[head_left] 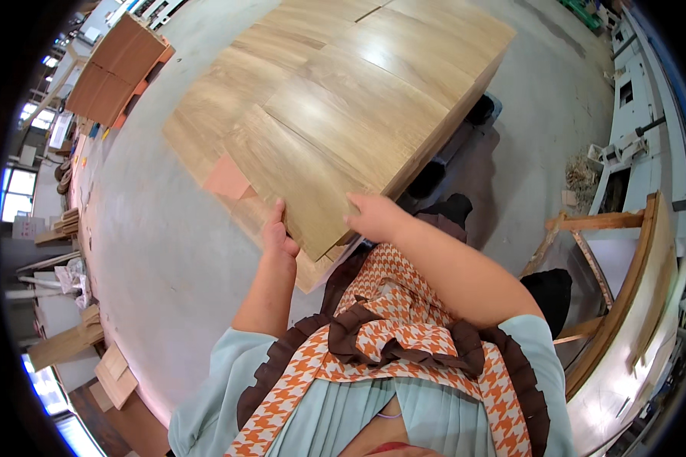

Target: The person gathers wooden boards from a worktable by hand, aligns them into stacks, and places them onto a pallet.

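Observation:
A wood-grain board [301, 171] lies at a slant across the near end of a stack of matching boards [366, 95]. At the board's left edge, my left hand [280, 234] grips it with the thumb up along the edge and the other fingers partly hidden. My right hand [375, 218] is closed on the near right edge, its fingers curled and partly out of sight. A salmon-pink sheet [227, 180] shows on the stack just left of the board.
Under the stack's right side are dark supports [427, 180]. Brown sheets on an orange pallet [118, 68] stand far left. Wood offcuts [116, 375] lie along the left side. At right are a wooden frame [598, 221] and a long machine [639, 114]. Grey floor [156, 251] surrounds the stack.

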`<state>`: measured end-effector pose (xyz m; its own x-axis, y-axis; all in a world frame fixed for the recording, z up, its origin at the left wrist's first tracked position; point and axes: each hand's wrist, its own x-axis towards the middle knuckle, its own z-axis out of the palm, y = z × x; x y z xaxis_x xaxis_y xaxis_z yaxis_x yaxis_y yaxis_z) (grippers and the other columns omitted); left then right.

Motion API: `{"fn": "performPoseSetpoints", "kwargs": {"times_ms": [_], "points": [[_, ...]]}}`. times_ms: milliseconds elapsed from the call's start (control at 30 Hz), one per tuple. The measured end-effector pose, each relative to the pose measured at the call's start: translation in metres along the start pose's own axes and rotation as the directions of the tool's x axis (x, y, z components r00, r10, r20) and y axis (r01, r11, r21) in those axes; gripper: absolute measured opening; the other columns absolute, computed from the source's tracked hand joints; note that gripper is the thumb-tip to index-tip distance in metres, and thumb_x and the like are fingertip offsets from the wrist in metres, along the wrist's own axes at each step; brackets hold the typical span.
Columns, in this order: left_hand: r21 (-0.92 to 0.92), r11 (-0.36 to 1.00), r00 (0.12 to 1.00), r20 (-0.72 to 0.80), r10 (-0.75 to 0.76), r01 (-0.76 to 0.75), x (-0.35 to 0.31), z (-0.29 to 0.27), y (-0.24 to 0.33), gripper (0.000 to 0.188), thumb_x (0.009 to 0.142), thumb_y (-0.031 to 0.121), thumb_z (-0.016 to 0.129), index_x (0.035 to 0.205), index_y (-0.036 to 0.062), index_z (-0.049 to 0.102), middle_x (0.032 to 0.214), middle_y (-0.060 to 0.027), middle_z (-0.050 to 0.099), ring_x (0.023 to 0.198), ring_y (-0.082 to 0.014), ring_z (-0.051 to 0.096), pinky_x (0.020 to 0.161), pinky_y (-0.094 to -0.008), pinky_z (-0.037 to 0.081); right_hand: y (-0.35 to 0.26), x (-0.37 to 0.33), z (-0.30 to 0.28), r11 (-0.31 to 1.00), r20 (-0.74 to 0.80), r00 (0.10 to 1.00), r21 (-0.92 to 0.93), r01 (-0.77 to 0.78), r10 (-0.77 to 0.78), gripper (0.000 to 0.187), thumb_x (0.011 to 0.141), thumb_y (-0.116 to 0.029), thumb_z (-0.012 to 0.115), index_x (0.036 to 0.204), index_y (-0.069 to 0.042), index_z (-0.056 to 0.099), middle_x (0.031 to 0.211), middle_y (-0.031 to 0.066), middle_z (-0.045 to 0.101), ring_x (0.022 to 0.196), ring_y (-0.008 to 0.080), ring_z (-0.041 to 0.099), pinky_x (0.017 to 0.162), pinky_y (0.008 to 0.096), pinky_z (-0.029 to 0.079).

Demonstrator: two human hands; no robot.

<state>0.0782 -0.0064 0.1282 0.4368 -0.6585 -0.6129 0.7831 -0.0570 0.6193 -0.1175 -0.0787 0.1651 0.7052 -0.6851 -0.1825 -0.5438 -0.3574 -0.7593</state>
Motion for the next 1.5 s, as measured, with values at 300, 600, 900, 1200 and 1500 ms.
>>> {"fn": "performPoseSetpoints", "kwargs": {"times_ms": [300,600,900,1200,1500], "points": [[-0.037,0.997,0.983,0.172,-0.062,0.070,-0.011,-0.070,0.020,0.040,0.081,0.020,0.053,0.115,-0.0005,0.045,0.112,-0.0145,0.053,0.101,-0.0298,0.053,0.087,-0.0437,0.043,0.003,-0.038,0.013,0.972,0.198,0.980,0.229,-0.044,-0.002,0.063,0.075,-0.031,0.059,0.122,0.004,0.037,0.119,0.0245,0.045,0.112,0.0333,0.043,0.093,0.0330,0.035],[-0.067,0.990,0.978,0.163,0.132,-0.122,-0.063,-0.181,0.002,0.043,0.076,0.011,0.055,0.115,0.0008,0.043,0.109,-0.0127,0.054,0.099,-0.0270,0.054,0.084,-0.0414,0.046,0.071,-0.115,-0.043,0.481,-0.008,0.806,0.806,-0.345,0.592,0.047,0.078,-0.019,0.059,0.119,-0.002,0.044,0.107,0.0085,0.057,0.097,0.0166,0.051,0.075,0.0267,0.040],[-0.186,0.979,0.995,-0.079,0.065,-0.078,-0.012,-0.203,-0.060,0.034,0.079,0.007,0.051,0.112,0.0008,0.044,0.103,-0.0136,0.056,0.094,-0.0281,0.056,0.081,-0.0439,0.047,0.131,-0.184,-0.029,0.438,-0.126,0.649,0.830,-0.346,0.750,0.045,0.081,-0.022,0.054,0.120,-0.004,0.041,0.099,0.0053,0.058,0.087,0.0145,0.053,0.072,0.0294,0.040],[-0.160,0.987,0.990,-0.144,-0.004,-0.019,0.053,-0.183,-0.067,0.038,0.079,0.010,0.054,0.115,0.0016,0.043,0.102,-0.0117,0.055,0.092,-0.0262,0.055,0.079,-0.0432,0.047,0.128,-0.209,-0.015,0.450,-0.135,0.609,0.798,-0.400,0.782,0.043,0.082,-0.017,0.053,0.120,-0.001,0.040,0.098,0.0085,0.057,0.087,0.0175,0.053,0.075,0.0318,0.042],[0.804,0.585,0.972,-0.207,0.109,0.105,0.081,-0.186,-0.053,0.049,0.078,0.033,0.054,0.113,-0.0006,0.048,0.105,-0.0220,0.056,0.096,-0.0317,0.055,0.081,-0.0362,0.044,0.125,-0.194,-0.012,0.472,-0.082,0.689,0.786,-0.400,0.720,0.043,0.082,-0.008,0.053,0.120,0.006,0.039,0.103,0.0126,0.056,0.092,0.0185,0.053,0.079,0.0300,0.043]]}}
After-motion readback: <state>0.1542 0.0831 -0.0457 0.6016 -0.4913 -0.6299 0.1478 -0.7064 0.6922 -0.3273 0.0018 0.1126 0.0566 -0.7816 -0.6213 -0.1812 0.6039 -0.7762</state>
